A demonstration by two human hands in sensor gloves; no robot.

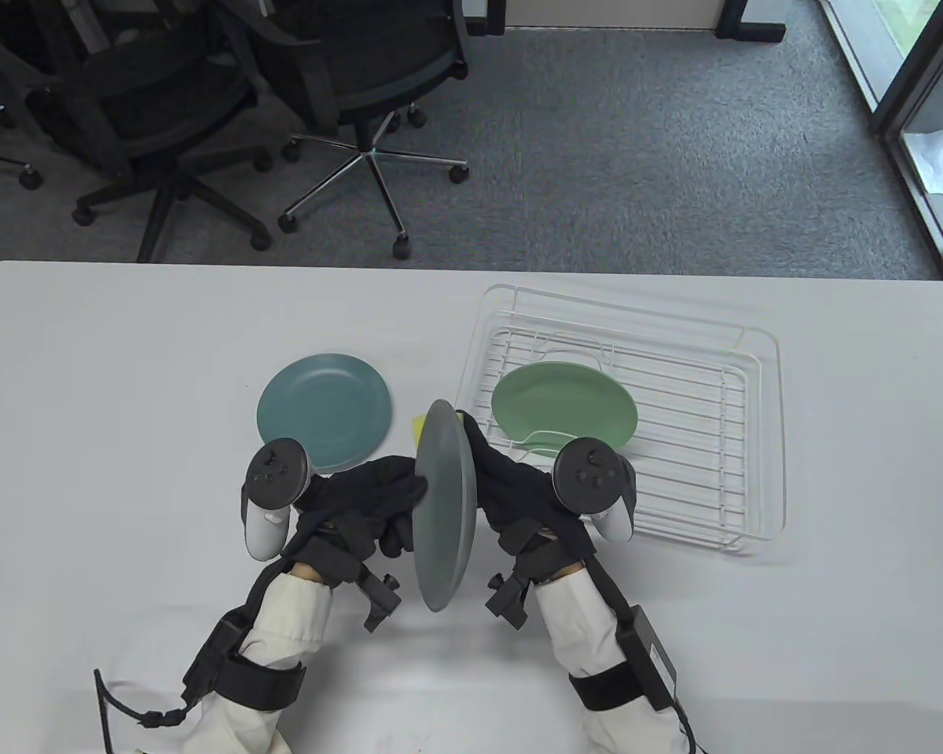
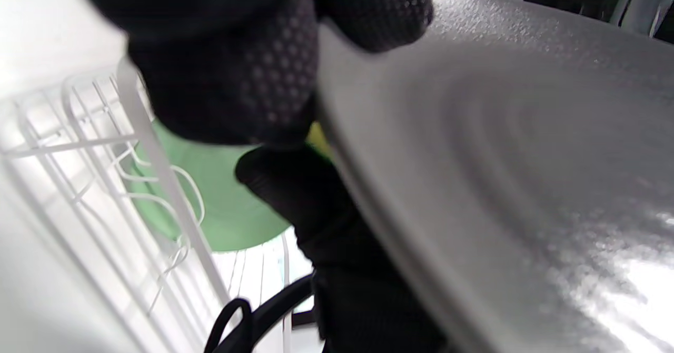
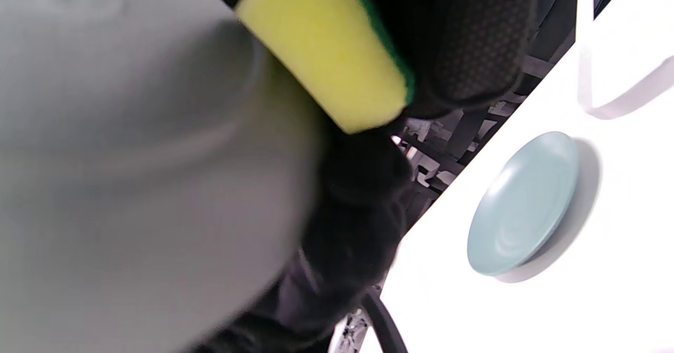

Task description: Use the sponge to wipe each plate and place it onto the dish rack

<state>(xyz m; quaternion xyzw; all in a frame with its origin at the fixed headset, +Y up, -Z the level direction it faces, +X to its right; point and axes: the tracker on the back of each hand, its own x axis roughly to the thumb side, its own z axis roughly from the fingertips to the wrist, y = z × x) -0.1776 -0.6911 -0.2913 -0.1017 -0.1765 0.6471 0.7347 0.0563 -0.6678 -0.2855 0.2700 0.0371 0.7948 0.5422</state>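
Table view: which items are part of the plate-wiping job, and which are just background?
In the job:
- grey plate, held on edge by the left hand
- yellow sponge, in the right hand
- teal plate, flat on the table
- green plate, in the dish rack

Lying about:
- office chairs behind the table

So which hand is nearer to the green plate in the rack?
Right. The right hand is just in front of the green plate, at the rack's edge; the left hand is beyond the grey plate, farther off.
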